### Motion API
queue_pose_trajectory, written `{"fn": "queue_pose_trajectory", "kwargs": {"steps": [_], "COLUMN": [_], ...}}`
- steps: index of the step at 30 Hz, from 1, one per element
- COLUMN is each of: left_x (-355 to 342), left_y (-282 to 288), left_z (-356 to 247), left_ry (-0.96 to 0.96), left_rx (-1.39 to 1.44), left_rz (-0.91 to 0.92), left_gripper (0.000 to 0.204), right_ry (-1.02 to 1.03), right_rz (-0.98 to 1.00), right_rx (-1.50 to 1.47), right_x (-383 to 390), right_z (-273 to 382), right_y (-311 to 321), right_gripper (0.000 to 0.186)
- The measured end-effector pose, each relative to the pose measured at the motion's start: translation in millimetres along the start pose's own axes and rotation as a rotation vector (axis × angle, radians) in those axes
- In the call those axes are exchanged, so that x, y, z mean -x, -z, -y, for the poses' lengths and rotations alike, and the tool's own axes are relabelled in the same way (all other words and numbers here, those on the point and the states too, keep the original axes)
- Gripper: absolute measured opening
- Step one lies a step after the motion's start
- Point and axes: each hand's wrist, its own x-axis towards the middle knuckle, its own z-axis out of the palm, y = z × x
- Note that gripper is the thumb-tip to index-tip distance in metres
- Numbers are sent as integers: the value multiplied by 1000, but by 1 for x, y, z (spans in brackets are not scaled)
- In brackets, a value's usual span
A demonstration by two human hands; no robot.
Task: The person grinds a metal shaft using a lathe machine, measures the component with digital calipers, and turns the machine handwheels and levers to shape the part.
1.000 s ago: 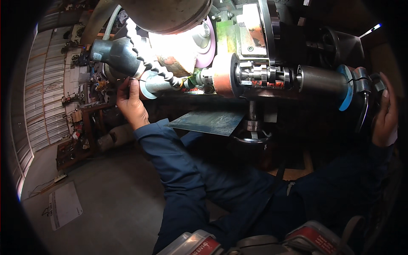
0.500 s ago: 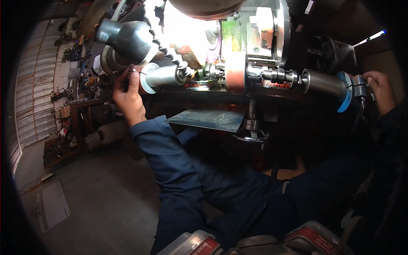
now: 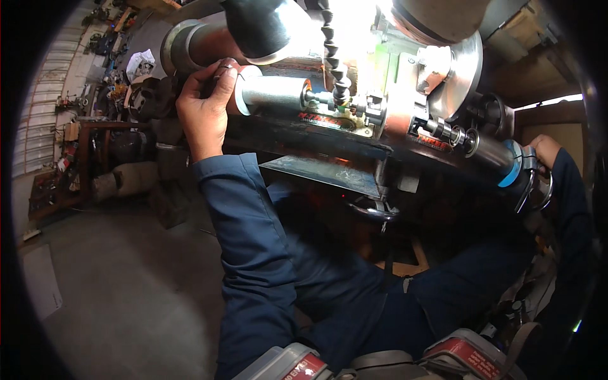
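Left hand (image 3: 204,107): clenched on the end of the steel cylinder (image 3: 272,95). Right hand (image 3: 546,152): closed on the handwheel (image 3: 531,187). Cylinder mounted in machine (image 3: 405,82); adjustment judged unfinished.

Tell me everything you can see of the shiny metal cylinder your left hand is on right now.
The metal cylinder is a smooth, bright, silvery round bar lying roughly level across the machine, under a strong light. Its right end meets a darker fitting with small parts beneath the black segmented hose. Its left end carries a pale ring with a reddish band, which the left hand grips with curled fingers. A dark bed runs below it. Whether it is turning cannot be told.
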Motion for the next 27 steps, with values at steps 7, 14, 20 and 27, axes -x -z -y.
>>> {"fn": "queue_pose_trajectory", "kwargs": {"steps": [7, 14, 20, 27], "left_x": [3, 2, 3, 2], "left_y": [6, 11, 14, 15], "left_z": [-10, -6, -6, -4], "left_ry": [-26, -10, -6, -42], "left_rx": [-85, -71, -156, -235], "left_rz": [17, 59, 59, 50], "left_gripper": [25, 29, 30, 27], "right_ry": [253, -294, -298, -62], "right_rz": [292, 64, -152, -379], "right_rx": [607, 59, -94, -120], "right_x": [-22, -3, 26, 38], "right_z": [21, 27, 65, 17], "right_y": [12, 8, -10, -20], "right_gripper": [18, 30, 35, 26]}}
